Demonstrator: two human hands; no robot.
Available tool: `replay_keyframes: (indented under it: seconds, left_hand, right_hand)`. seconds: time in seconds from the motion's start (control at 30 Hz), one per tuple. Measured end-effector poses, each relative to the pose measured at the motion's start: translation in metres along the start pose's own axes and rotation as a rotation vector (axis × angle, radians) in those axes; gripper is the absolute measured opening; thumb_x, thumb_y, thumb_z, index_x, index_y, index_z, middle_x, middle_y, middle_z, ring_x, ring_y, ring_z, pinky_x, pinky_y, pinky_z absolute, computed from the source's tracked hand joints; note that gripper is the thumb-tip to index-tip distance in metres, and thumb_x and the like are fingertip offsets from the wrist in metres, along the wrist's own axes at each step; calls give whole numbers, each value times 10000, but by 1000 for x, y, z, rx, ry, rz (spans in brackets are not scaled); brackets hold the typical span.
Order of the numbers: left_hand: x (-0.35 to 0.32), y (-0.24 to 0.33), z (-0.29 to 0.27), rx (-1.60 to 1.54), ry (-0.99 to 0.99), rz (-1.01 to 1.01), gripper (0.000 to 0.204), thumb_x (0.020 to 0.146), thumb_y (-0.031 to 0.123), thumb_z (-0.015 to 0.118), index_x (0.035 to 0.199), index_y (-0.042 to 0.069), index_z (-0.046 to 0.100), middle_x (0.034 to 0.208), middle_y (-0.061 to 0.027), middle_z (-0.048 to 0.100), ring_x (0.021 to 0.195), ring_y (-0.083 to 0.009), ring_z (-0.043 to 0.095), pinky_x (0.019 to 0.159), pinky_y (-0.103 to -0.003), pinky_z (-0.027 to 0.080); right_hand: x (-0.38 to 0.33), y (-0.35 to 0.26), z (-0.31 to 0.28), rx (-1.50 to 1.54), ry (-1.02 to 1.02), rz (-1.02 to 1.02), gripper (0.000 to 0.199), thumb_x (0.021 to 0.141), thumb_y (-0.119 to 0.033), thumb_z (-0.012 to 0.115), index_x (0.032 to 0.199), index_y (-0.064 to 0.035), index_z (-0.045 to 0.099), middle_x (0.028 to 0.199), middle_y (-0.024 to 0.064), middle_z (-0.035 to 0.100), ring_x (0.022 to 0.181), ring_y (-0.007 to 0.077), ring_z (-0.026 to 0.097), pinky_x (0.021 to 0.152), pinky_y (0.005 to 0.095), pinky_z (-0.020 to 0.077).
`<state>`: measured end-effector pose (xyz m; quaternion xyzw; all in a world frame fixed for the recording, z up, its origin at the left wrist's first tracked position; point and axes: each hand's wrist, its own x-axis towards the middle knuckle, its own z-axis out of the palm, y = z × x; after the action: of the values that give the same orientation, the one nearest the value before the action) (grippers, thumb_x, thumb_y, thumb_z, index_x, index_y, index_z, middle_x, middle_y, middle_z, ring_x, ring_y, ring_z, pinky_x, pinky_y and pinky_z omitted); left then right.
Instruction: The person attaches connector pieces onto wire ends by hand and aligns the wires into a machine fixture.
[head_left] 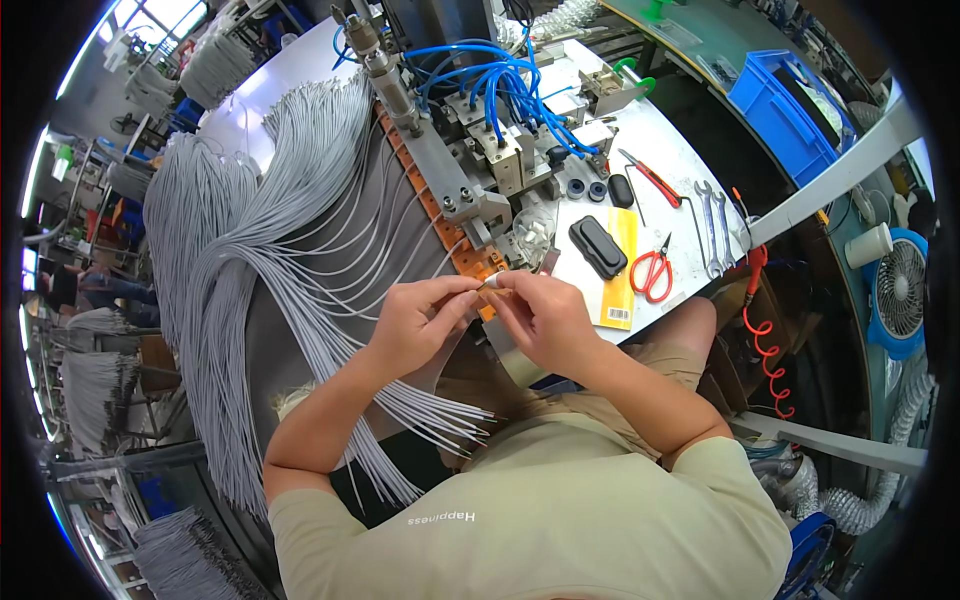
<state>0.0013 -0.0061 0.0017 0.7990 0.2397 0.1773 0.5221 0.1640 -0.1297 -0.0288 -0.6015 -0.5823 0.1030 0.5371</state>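
Note:
My left hand (424,318) and my right hand (545,312) meet in front of the machine, thumbs and forefingers pinched close together. What they pinch is thin and too small to name. Something white shows at my right fingertips. Just beyond my fingers is the near end of an orange strip of fixtures (470,262) along the machine. To the left, a thick bundle of grey cables (225,245) drapes over the table. Some single cables fan out toward the strip. Other cable ends (455,418) hang below my left forearm, near my lap.
The machine (440,175) carries metal blocks and blue air tubes (500,80). On the white tabletop lie red-handled scissors (652,272), red-handled pliers (655,180), wrenches (712,230), a black case (597,247) and a yellow packet (617,295). A red coiled hose (765,345) hangs right.

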Motion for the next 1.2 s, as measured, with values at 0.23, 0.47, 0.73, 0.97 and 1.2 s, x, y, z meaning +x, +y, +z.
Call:
replay_keyframes:
  seconds: [0.23, 0.47, 0.73, 0.97, 1.2]
  left_hand:
    - [0, -3, 4, 7, 67, 71, 159, 889, 35, 692, 1035, -25, 710, 812, -66, 736, 721, -75, 682, 645, -218, 534]
    - [-2, -2, 0, -65, 54, -16, 141, 867, 22, 716, 1004, -13, 720, 806, -46, 731, 726, -62, 670, 662, -216, 536]
    - [-1, 1, -1, 74, -4, 92, 145, 871, 48, 718, 1003, -10, 717, 778, -51, 718, 682, -60, 645, 630, -215, 518]
    - [-2, 2, 0, 127, -18, 114, 146, 907, 37, 660, 1029, -36, 696, 825, -73, 726, 744, -85, 663, 708, -231, 528]
    - [1, -2, -6, -187, -80, 3, 93, 919, 40, 632, 971, -30, 663, 806, -64, 701, 730, -81, 654, 690, -231, 519]
  right_hand:
    - [1, -1, 4, 30, -6, -2, 134, 861, -63, 720, 974, -28, 658, 625, 60, 620, 496, 202, 515, 574, 324, 402]
    - [5, -4, 6, -41, 12, -79, 97, 882, -71, 701, 957, -33, 652, 588, 34, 611, 490, 175, 529, 571, 309, 393]
    - [9, -4, -3, 174, -175, 187, 81, 919, -72, 655, 973, -25, 616, 578, 28, 605, 488, 134, 551, 564, 289, 402]
    - [8, -2, -7, 90, -167, 52, 97, 922, -76, 653, 981, -17, 603, 602, 47, 596, 516, 151, 548, 586, 300, 417]
    - [16, 16, -1, 103, -142, -174, 120, 898, -83, 687, 959, -32, 597, 725, 68, 571, 650, 192, 543, 651, 330, 419]
